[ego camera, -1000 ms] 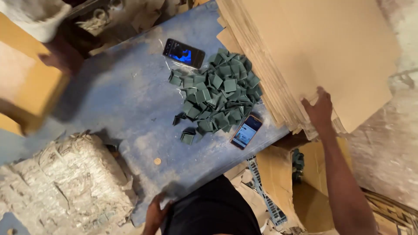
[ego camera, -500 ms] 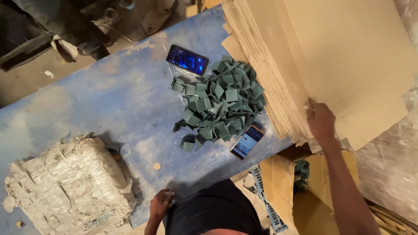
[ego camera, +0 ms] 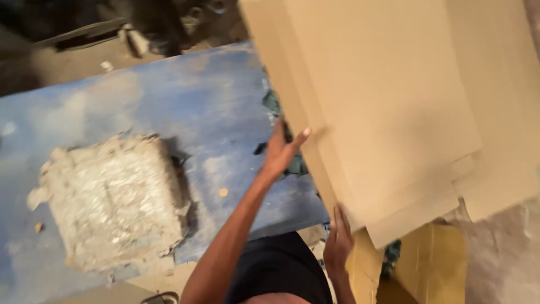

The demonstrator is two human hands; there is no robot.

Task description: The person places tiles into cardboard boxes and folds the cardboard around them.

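head view looks down on a stack of tan cardboard sheets point(ego camera: 394, 101) tilted over the right side of a worn blue table point(ego camera: 185, 107). the left hand point(ego camera: 281, 149) presses against the stack's left edge with fingers spread open, thumb lying on the top sheet. the right hand point(ego camera: 337, 242) is at the stack's lower corner, fingers along the edge; whether it is clamped around the sheets cannot be told. the stack hides most of a pile of small dark green pieces point(ego camera: 273, 101), which only peeks out beside the left hand. a grey, crumbly block point(ego camera: 112, 197) sits on the table's left part, well apart from the hands. yellow-brown cartons point(ego camera: 433, 259) stand below the stack at the lower right.
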